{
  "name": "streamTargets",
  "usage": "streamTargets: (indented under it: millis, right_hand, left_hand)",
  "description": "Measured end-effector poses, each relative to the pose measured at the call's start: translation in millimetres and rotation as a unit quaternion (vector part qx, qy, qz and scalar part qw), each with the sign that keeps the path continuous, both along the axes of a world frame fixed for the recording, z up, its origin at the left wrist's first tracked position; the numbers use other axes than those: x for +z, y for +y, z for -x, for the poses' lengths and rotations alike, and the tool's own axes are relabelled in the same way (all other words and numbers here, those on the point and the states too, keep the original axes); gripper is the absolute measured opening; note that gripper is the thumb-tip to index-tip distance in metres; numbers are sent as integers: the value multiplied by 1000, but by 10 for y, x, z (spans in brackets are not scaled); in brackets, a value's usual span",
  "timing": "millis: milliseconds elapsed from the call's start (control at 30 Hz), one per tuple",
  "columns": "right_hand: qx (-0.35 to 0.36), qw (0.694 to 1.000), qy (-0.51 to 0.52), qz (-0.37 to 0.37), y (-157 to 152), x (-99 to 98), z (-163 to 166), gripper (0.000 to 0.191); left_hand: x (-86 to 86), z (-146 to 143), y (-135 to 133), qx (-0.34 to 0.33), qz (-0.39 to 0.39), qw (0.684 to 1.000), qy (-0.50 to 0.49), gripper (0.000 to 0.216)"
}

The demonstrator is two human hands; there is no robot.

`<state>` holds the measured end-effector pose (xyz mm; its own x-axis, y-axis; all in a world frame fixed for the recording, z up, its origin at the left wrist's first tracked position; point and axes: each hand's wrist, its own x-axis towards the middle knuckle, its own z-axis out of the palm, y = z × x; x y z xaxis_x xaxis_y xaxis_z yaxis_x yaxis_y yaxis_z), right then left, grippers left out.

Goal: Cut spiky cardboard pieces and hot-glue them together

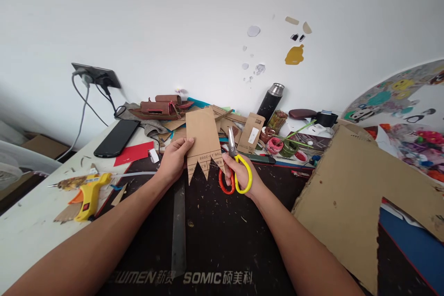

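Note:
A piece of brown cardboard (203, 134) with pointed teeth cut along its lower edge is held up over the dark mat (222, 236). My left hand (176, 155) pinches it at the left side, thumb in front. In my right hand (244, 173) is a pair of scissors (231, 145) with one red and one yellow handle loop, its blades pointing up and away. The fingers of that hand also lie close to the cardboard's right edge; whether they grip it I cannot tell. A metal ruler (179, 226) lies on the mat below the cardboard.
Left: a yellow glue gun (90, 194) and a black phone (117, 138). Behind: a brown model boat (161, 108), a black thermos (271, 103) and paint jars (275, 144). A large cut cardboard sheet (342, 199) covers the right side.

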<state>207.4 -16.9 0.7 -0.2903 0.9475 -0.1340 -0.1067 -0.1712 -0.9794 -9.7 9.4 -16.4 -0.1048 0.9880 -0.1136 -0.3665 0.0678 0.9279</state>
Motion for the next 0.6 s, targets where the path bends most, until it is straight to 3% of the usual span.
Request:
streamTargets:
  millis: [600]
  right_hand:
    - [12, 1000, -19, 0, -36, 18, 26, 57]
  left_hand:
    - [-59, 23, 42, 13, -22, 1000, 13, 46]
